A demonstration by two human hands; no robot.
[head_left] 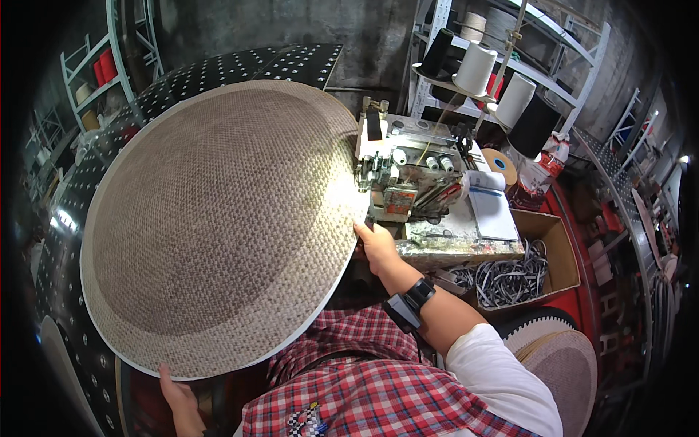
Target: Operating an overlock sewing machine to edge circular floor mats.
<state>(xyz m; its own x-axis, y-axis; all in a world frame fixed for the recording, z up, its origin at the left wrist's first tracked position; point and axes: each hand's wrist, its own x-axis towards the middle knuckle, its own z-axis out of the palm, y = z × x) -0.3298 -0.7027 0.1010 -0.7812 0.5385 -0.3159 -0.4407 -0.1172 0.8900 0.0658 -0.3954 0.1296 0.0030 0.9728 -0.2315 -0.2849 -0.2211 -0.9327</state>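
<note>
A large round woven mat (211,226), brown in the middle with a paler band and a white edge, lies across the work surface. My left hand (178,397) grips its near rim at the lower left. My right hand (378,244) holds the mat's right edge, just below the sewing machine (408,178). The mat's edge meets the machine's left side, where it is brightly lit.
Thread cones (477,65) in white and black stand on a rack behind the machine. A white notebook (491,211) lies to its right, beside a cardboard box (542,255) of black-and-white trim. A second round mat (564,368) lies at lower right. Perforated black tables (240,65) surround the mat.
</note>
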